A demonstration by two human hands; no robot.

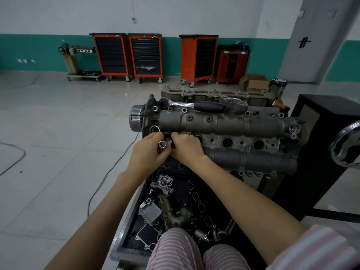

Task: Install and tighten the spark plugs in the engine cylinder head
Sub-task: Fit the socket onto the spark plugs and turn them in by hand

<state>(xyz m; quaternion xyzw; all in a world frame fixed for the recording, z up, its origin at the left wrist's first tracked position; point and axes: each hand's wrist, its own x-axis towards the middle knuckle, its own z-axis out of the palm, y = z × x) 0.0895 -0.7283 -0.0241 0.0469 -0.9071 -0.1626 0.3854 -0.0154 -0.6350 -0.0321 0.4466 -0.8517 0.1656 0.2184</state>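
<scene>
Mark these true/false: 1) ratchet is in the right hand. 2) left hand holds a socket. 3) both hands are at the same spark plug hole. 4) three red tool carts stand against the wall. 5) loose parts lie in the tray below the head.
1) False: the ratchet lies on top of the cylinder head, untouched.
2) True: the left hand grips the socket.
3) True: the right hand meets it at one spark plug hole.
4) False: four tool carts.
5) True: loose parts in the tray.
</scene>
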